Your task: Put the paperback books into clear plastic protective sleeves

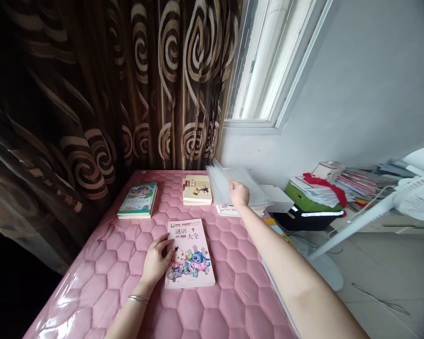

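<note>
A pink cartoon-cover book (191,252) lies flat on the pink quilted mattress (127,245) in front of me. My left hand (157,260) rests open on the book's left edge, fingers spread, a silver bangle on the wrist. My right hand (239,193) reaches to the far right corner and lies on a stack of clear plastic sleeves (229,181) atop a pink-edged book pile. Its fingers curl over the sleeves' edge, but whether they grip is unclear.
A green book (138,200) and a beige book (197,189) lie farther back. A brown swirl curtain (92,94) hangs behind. Right of the mattress are a white box (277,197), a green-and-black bag (309,209), stacked papers and a white fan (410,197).
</note>
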The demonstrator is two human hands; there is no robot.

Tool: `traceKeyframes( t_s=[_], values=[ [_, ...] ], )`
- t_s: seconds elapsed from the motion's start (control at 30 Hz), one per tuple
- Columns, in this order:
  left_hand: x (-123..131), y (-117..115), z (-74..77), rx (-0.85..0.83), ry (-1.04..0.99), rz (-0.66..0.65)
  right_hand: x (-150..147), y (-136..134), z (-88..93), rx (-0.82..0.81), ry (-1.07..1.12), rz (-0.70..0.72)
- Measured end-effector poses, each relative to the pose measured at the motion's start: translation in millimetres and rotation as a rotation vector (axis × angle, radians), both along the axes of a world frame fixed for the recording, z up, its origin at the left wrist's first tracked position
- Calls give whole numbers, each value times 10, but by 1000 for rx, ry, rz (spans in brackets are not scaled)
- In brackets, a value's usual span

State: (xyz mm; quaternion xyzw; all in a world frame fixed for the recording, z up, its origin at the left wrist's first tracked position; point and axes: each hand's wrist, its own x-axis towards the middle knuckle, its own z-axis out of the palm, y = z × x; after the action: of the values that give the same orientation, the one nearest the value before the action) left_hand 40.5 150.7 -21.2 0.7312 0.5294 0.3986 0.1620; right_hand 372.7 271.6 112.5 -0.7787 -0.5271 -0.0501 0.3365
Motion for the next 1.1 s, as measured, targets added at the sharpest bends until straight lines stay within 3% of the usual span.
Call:
traceKeyframes(
  t_s=[0.13,0.2,0.27,0.4,0.5,0.63,0.73,0.83,0.9,1.0,1.1],
  values=[
    [4,-1,0,-2,1,1,55,-393,162,208,-71,52],
    [11,-6,8,0,5,4,-10,-751,122,453,-197,248],
    [19,-12,17,5,9,6,-152,-1172,-31,563,-312,440],
    [28,-23,21,0,14,7,-576,-1936,-572,472,-385,635],
    [28,-27,15,5,21,2,-847,-2277,-951,309,-380,716],
    [35,-27,34,42,42,9,-935,-2440,-1119,136,-241,779],
    [57,-45,72,79,95,51,-759,-2395,-1103,128,-99,654],
    [108,-120,101,61,171,170,-471,-2255,-1153,119,-95,298],
    [166,-206,108,-9,217,251,-307,-2160,-1238,14,-147,124],
    [276,-356,121,-154,299,308,-184,-2072,-1378,-152,-152,36],
    [359,-469,171,-222,384,302,-166,-2049,-1444,-179,-8,44]
  ],
)
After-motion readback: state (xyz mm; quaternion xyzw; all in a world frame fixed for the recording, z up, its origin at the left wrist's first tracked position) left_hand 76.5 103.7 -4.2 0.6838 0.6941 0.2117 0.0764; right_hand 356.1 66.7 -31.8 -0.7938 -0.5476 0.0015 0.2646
